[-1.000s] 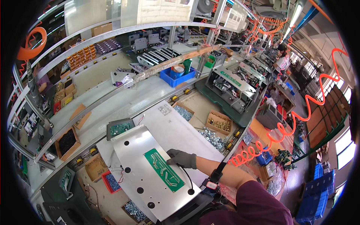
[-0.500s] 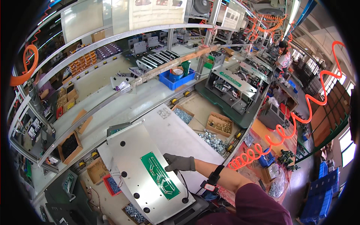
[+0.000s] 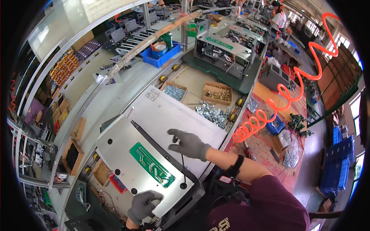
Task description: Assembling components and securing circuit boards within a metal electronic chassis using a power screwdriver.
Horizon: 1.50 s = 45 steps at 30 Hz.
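A silver metal panel [image 3: 115, 154] with black round plugs and a green circuit board [image 3: 152, 164] lies over a black frame [image 3: 190, 200] in front of me. My left hand [image 3: 144, 208], in a grey glove, is closed on the panel's near edge at the lower corner. My right hand [image 3: 189, 144], gloved too, hovers past the panel's right side with thumb and fingers apart, above the white board. A thin black cable [image 3: 183, 169] runs from below my right hand to the panel's near right corner.
Beyond the white board [image 3: 177, 115] stand cardboard trays of silver screws [image 3: 174, 92] and brass fasteners [image 3: 217, 93], with loose silver nuts [image 3: 212, 114] beside them. An orange coiled hose [image 3: 269, 104] hangs at the right. A half-built machine [image 3: 225, 48] stands farther off.
My right hand has come off the panel by the circuit board and opened. My left hand has come into view on the near edge. More of the black frame shows along the panel's right side.
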Each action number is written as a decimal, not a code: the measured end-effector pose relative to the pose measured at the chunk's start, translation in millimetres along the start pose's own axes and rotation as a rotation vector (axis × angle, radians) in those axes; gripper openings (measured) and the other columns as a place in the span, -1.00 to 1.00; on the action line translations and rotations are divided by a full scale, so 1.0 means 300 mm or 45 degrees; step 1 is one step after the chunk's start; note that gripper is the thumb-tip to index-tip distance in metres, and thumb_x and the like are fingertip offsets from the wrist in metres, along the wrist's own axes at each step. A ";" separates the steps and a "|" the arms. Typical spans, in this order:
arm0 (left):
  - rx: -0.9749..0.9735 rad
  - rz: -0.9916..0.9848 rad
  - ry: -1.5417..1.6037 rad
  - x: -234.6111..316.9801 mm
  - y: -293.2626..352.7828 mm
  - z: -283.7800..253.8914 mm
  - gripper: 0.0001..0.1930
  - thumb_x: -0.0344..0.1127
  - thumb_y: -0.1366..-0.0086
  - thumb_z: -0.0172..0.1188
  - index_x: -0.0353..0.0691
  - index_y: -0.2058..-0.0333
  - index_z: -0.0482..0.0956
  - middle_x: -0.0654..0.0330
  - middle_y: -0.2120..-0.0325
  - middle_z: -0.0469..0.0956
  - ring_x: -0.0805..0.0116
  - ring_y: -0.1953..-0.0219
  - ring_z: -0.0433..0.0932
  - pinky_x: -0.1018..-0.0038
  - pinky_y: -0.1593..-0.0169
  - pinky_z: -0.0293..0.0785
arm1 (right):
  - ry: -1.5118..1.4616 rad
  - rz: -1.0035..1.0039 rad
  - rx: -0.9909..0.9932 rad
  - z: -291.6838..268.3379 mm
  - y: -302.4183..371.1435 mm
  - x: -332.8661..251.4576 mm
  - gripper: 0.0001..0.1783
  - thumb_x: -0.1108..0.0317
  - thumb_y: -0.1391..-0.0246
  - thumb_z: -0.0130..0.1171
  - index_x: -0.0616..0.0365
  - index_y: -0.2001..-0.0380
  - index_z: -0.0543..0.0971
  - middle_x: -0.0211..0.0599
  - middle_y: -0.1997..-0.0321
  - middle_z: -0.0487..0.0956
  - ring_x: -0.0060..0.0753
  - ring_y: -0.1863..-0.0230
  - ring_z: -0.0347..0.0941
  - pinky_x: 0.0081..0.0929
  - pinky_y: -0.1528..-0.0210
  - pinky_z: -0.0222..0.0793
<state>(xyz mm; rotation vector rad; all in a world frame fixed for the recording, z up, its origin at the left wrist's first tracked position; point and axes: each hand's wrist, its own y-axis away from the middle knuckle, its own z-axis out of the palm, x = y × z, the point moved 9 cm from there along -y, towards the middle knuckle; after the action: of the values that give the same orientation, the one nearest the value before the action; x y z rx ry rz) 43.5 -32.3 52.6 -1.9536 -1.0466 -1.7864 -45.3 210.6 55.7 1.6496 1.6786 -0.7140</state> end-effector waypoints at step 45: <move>0.674 -0.350 1.110 -0.171 0.013 -0.186 -0.38 0.24 -0.24 0.09 -0.38 0.24 0.47 0.27 0.62 0.35 0.61 0.70 0.19 0.64 0.65 0.13 | 0.866 -0.364 -0.768 0.092 0.125 -0.464 -0.30 -0.18 0.07 0.22 -0.04 -0.07 0.37 -0.13 0.52 0.56 -0.03 0.43 0.54 -0.18 0.38 0.37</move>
<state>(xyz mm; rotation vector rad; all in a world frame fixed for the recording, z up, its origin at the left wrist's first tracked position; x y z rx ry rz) 6.7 -87.3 15.3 -0.6245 -1.2810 -1.9153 -8.8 103.3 149.2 1.2791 2.3286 0.2873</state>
